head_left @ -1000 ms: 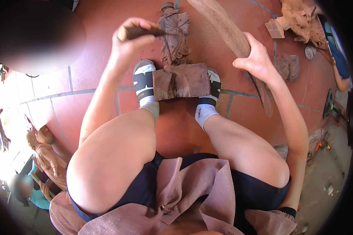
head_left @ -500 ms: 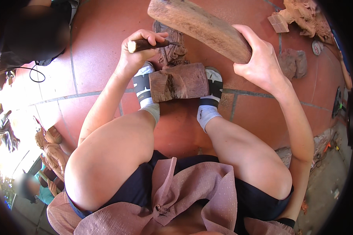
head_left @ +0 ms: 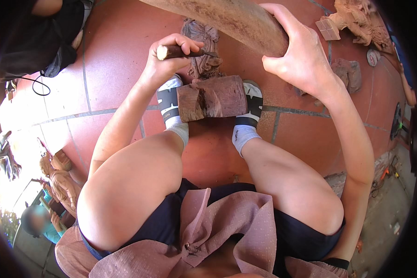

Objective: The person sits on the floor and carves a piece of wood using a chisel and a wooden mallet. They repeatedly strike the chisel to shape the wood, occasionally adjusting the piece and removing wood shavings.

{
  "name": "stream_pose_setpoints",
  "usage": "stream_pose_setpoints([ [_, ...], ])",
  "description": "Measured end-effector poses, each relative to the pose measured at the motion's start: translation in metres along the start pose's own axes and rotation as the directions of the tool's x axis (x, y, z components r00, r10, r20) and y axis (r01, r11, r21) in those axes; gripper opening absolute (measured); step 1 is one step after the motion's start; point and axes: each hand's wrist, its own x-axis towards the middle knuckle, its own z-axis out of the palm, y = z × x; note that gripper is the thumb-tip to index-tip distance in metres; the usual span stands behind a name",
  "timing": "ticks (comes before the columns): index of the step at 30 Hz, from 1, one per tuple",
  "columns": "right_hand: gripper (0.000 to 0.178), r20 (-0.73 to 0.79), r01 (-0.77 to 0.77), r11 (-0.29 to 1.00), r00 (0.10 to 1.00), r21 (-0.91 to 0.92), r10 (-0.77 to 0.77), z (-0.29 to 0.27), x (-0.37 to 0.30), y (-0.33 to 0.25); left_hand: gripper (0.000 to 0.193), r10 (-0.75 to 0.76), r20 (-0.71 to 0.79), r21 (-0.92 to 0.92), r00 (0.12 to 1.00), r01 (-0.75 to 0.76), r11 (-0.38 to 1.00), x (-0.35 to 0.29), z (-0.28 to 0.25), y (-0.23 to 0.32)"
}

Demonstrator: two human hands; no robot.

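In my left hand (head_left: pixel 164 58) is a chisel (head_left: pixel 173 52) with a dark wooden handle, its fingers closed around it. The blade points right, above a carved wooden figure (head_left: pixel 204 62) on the floor. My right hand (head_left: pixel 306 58) grips the lower end of a thick wooden mallet (head_left: pixel 238 23), a club-like piece raised above the figure and cut off by the top edge. A rough wooden block (head_left: pixel 213 97) lies between my sandalled feet, touching the near end of the figure. Neither the chisel nor the mallet appears to touch the other.
Red tiles (head_left: pixel 111 88) cover the floor. More wood carvings (head_left: pixel 356 23) stand at the upper right, beside a round tin (head_left: pixel 373 57) and a rough wood piece (head_left: pixel 347 74). A person in dark clothes (head_left: pixel 37 41) is at upper left; another person (head_left: pixel 46 217) sits by a carved statue (head_left: pixel 65 185).
My right hand and the mallet have moved up and left. The left hand with the chisel has shifted slightly right. At upper left, the person in dark clothes has changed posture.
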Motion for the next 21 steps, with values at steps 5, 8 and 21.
stream_pose_setpoints([
  [5, 0.067, -0.119, 0.216, 0.976, 0.969, -0.027, -0.218, 0.004, 0.014, -0.001, 0.021, -0.002, -0.035, 0.029, 0.999, 0.003, 1.000, 0.016, 0.006, 0.010],
  [8, 0.075, -0.074, 0.284, 0.935, 0.949, -0.213, -0.305, -0.009, 0.011, 0.000, 0.024, -0.081, 0.038, 0.235, 0.996, 0.070, 0.970, 0.033, 0.004, 0.001],
  [21, 0.084, 0.113, 0.170, 0.868, 0.985, -0.466, -0.133, -0.029, 0.005, -0.014, 0.041, -0.058, 0.046, 0.142, 0.997, 0.051, 0.989, 0.054, 0.012, 0.001],
])
